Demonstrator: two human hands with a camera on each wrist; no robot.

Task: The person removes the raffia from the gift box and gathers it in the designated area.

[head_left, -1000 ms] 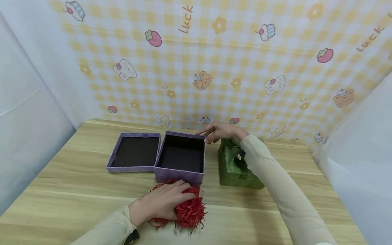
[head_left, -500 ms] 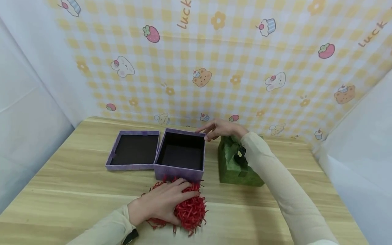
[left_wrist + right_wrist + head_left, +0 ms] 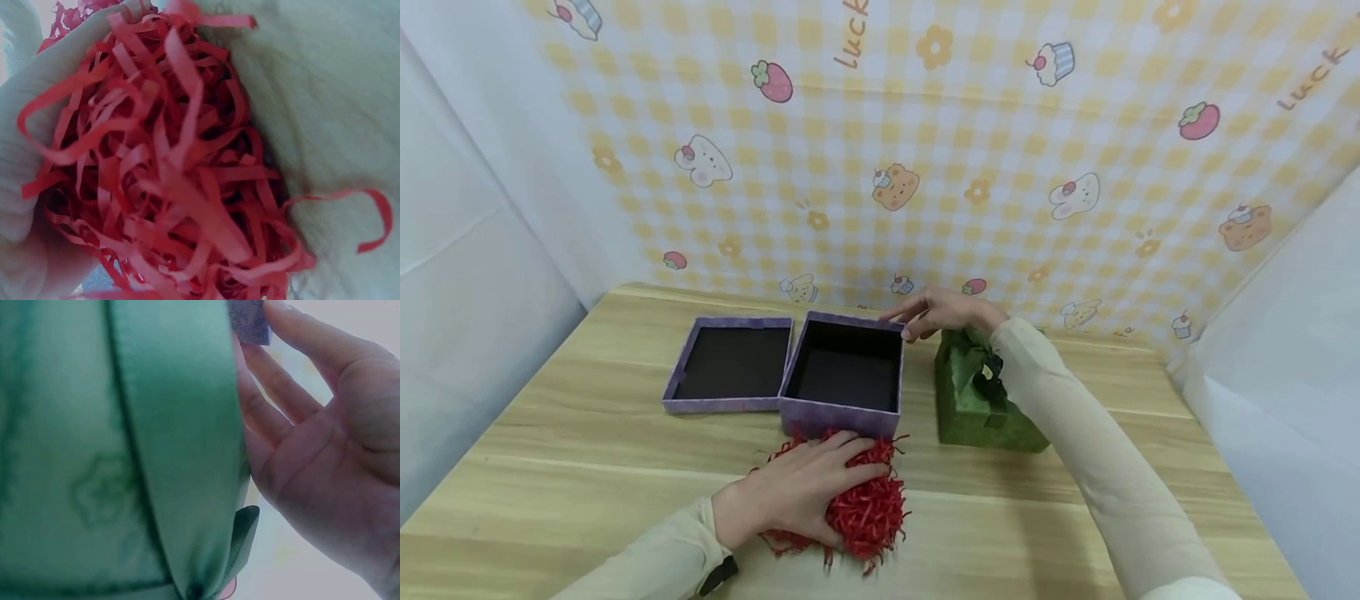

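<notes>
Red paper shreds (image 3: 868, 512): clutching with the left hand (image 3: 808, 487). Pinching the purple box (image 3: 833, 416) with the right hand (image 3: 942, 310).

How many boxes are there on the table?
2: one open purple box in the middle, and one green box to its right, partly hidden behind the right sleeve. The shallow purple piece on the left looks like a lid, not counted.

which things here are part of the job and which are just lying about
In the job:
red shredded paper, gripped by the left hand
open purple box, corner pinched by the right hand
shallow purple lid, probably

Apparently just lying about:
green box, held by neither hand
</notes>
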